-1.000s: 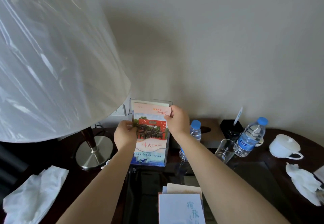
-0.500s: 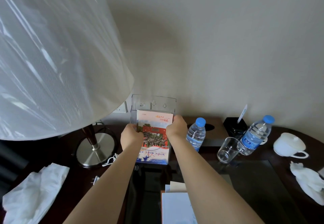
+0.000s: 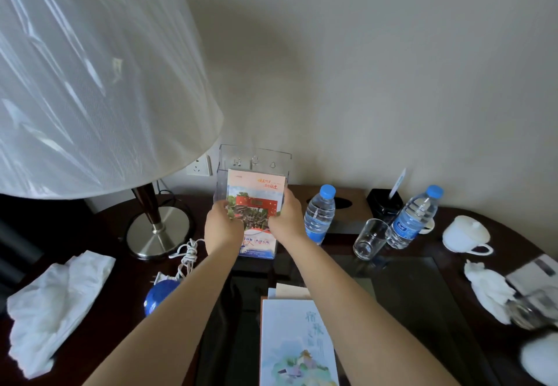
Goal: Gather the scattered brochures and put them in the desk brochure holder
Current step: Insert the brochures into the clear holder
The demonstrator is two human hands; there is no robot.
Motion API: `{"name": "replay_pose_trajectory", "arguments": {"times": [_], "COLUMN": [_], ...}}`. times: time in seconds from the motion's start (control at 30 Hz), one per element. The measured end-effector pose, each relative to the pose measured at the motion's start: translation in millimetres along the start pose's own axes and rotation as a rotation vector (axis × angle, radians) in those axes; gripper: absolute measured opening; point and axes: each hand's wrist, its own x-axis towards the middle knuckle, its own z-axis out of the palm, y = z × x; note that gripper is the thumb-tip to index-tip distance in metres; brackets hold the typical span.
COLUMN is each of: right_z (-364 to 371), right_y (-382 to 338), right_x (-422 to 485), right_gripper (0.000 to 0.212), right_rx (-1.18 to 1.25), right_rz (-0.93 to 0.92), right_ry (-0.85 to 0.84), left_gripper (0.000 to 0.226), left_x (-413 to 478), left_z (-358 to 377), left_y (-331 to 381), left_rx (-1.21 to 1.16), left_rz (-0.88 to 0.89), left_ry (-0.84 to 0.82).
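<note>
A clear acrylic brochure holder (image 3: 254, 157) stands at the back of the dark desk against the wall. A brochure (image 3: 256, 197) with a red gate picture sits upright inside it. My left hand (image 3: 222, 227) grips the holder's left side and my right hand (image 3: 286, 219) grips its right side, fingers curled round the edges. Near me lies a stack of brochures (image 3: 297, 345), a pale blue one with a painted house on top, and others peek out behind it.
A large lamp with a plastic-wrapped shade (image 3: 90, 77) and metal base (image 3: 157, 231) fills the left. Two water bottles (image 3: 319, 213) (image 3: 414, 218), a glass (image 3: 370, 239), a white lidded cup (image 3: 466, 234), crumpled tissues (image 3: 54, 304) (image 3: 489, 292) and a coiled white cable (image 3: 187, 254) lie around.
The brochure has slid down fully into the holder. Both hands dropped from the brochure's top edge to the holder's sides. The view has tilted down toward the desk.
</note>
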Motion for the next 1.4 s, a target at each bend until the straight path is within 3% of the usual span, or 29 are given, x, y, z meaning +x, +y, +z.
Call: {"name": "replay_pose_trajectory", "arguments": {"times": [0.07, 0.17, 0.33, 0.4, 0.53, 0.7, 0.83, 0.93, 1.07, 1.17, 1.3, 1.4], "right_z": [-6.9, -18.7, -42.2, -50.9, -56.2, -52.4, -56.5, -63.6, -74.8, -94.6, -139.0, -162.8], "right_y": [6.0, 42.5, 134.3, 153.3, 165.7, 173.4, 176.4, 183.8, 192.2, 191.9, 186.9, 185.0], "right_x": [-32.7, -92.2, -171.6, -190.1, -211.1, -220.1, -218.2, -217.5, -218.4, -217.9, -214.2, -211.6], "right_gripper": [0.050, 0.046, 0.029, 0.040, 0.065, 0.044, 0.042, 0.034, 0.033, 0.047, 0.044, 0.046], "right_rx": [-0.020, -0.035, -0.126, -0.208, -0.148, -0.160, -0.089, -0.048, 0.144, 0.321, 0.722, 0.718], "right_rz": [-0.129, -0.155, 0.415, 0.572, 0.785, 0.706, 0.739, 0.719, 0.734, 0.730, 0.642, 0.612], "right_ry": [-0.015, -0.010, 0.101, 0.119, -0.075, -0.144, -0.175, -0.167, -0.149, -0.122, -0.295, -0.231], "left_gripper": [0.039, 0.036, 0.028, 0.019, 0.032, 0.036, 0.033, 0.005, 0.014, 0.019, 0.009, 0.027], "left_x": [-33.8, -96.9, -185.5, -208.4, -230.8, -236.5, -246.8, -252.2, -258.0, -258.2, -250.1, -240.6], "left_z": [0.7, 10.9, 27.2, 30.0, 36.5, 37.4, 41.6, 45.4, 47.5, 44.3, 43.2, 48.0], "left_y": [-6.7, -36.2, -88.5, -97.0, -99.6, -88.9, -76.2, -64.2, -56.5, -44.8, -24.8, -24.6], "left_rx": [-0.049, -0.056, 0.113, 0.165, 0.239, 0.201, 0.075, -0.001, -0.082, -0.201, -0.326, -0.225], "left_rz": [-0.007, -0.096, -0.378, -0.392, -0.337, -0.348, -0.345, -0.386, -0.366, -0.326, -0.209, -0.238], "left_ry": [0.030, -0.077, -0.347, -0.377, -0.322, -0.208, -0.105, -0.188, -0.217, -0.232, -0.416, -0.490]}}
